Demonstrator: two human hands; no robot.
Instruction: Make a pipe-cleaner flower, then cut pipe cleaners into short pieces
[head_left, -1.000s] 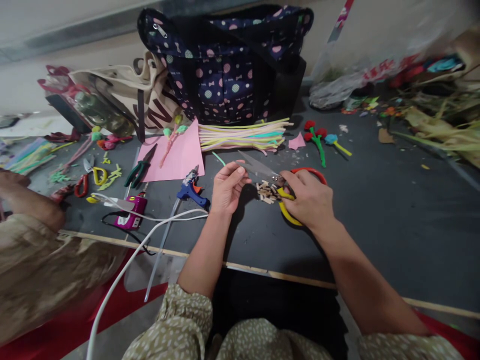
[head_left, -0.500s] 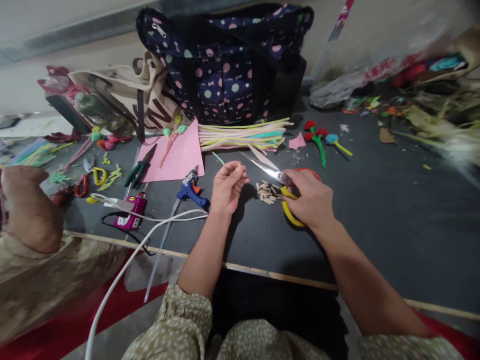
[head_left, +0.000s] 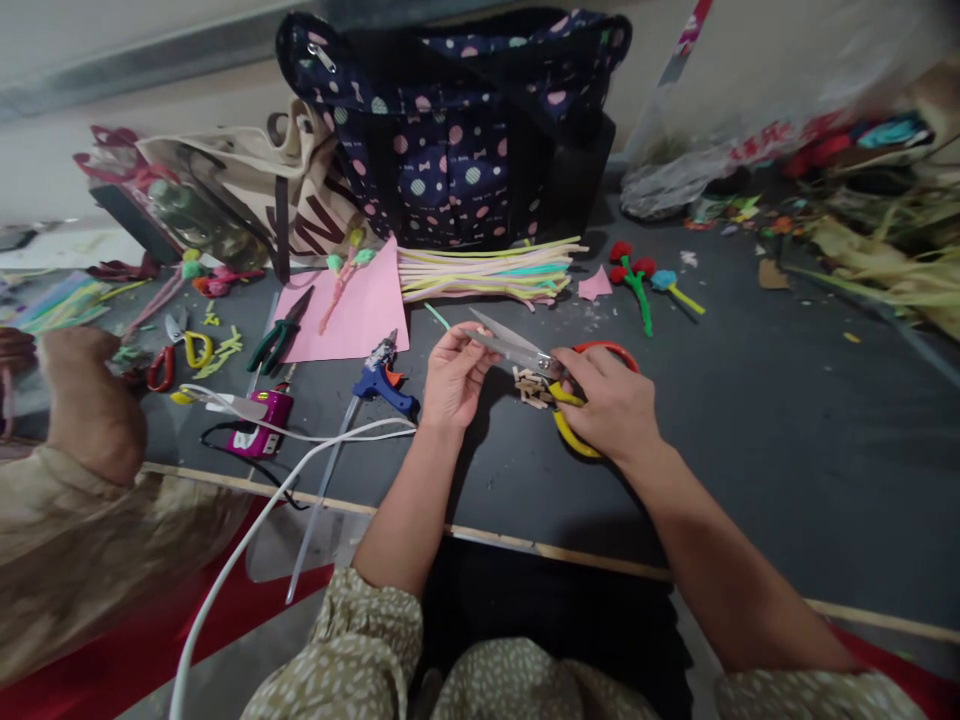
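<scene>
My right hand [head_left: 611, 400] is closed around the scissors [head_left: 525, 352], which have one red and one yellow handle. Their blades are parted and point left, reaching the fingertips of my left hand [head_left: 457, 380]. That hand is pinched, thumb against fingers, and whatever it holds is too small to make out. Under the scissors lies a small pile of short beige cut pieces [head_left: 531, 388] on the dark table [head_left: 750, 450]. A green pipe cleaner piece [head_left: 437, 317] lies just behind my left hand.
Left of my arm lie a blue glue gun [head_left: 382, 385], a white cord [head_left: 300, 470], a magenta power socket [head_left: 262, 425] and green-handled pliers [head_left: 281, 330]. Behind stand a bundle of pipe cleaners [head_left: 487, 275] and a navy bag [head_left: 457, 150]. Another person's arm [head_left: 94, 410] rests at far left.
The scissors have moved left, bringing their open blades to my left fingertips. My left hand has stayed nearly still. The other person's arm at far left has shifted slightly right.
</scene>
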